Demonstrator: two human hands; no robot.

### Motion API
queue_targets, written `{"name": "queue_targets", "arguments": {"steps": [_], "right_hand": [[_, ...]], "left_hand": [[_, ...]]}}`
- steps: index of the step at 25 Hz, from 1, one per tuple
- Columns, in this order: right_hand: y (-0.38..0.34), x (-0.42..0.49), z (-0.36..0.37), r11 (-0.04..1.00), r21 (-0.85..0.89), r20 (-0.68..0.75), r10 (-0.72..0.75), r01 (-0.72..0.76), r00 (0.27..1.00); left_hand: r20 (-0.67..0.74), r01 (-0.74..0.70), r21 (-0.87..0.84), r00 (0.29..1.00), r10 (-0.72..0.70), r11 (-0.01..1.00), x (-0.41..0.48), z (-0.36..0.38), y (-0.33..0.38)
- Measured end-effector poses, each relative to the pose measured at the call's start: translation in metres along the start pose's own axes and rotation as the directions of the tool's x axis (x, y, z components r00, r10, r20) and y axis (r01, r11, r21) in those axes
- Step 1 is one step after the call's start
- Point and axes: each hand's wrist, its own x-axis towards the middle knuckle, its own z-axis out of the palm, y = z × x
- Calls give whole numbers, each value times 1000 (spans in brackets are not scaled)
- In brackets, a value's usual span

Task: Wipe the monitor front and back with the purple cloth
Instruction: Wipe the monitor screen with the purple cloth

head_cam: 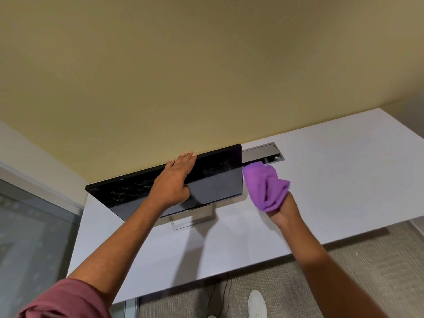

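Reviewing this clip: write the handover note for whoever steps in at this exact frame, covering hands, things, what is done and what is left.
Left hand: flat on the monitor, fingers straight over its top edge, steadying it.
Right hand: grips the bunched purple cloth just beside the monitor's right edge; contact cannot be told.
Monitor: upright on its stand on the white desk, screen toward the person.
Done: nothing can be confirmed from this frame.
Left: probably wiping both front and back.
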Motion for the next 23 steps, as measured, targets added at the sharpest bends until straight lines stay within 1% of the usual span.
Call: {"name": "queue_targets", "arguments": {"steps": [1,2,3,4,7,8,13,16,17,19,21,23], "right_hand": [[6,-8,-2,993,121,4,2,-3,1000],[13,-15,-2,971,238,48,2,-13,999],[19,-23,2,949,314,75,-22,-2,997],[25,-30,7,930,368,113,-22,-22,993],[40,-40,13,906,416,103,45,-84,994],[45,-43,13,895,439,117,33,-81,993],[59,-59,21,879,476,63,-53,16,997],[63,-53,31,893,429,-36,-132,135,991],[63,-47,38,907,376,-95,-168,191,981],[64,-36,55,925,264,-169,-235,274,957],[71,-24,80,928,149,-191,-311,341,931],[82,-16,107,910,35,-167,-403,414,900]], "left_hand": [[5,-7,8,1000,7,1000,-1,-1,-1],[12,-15,13,1000,15,1000,0,-2,-2],[19,-26,16,1000,25,1000,0,-3,-3],[25,-36,16,999,36,999,0,-4,-5],[32,-47,20,998,46,999,1,-4,-6],[37,-47,22,998,46,999,2,-4,-7],[70,-83,38,994,80,996,4,-10,-11],[75,-106,12,992,104,994,6,-12,-19],[69,-117,1,991,116,993,6,-11,-22],[54,-142,-13,988,143,990,6,-8,-29],[40,-162,-30,986,163,986,7,-7,-33],[26,-173,-38,984,174,984,7,-7,-34]]}}
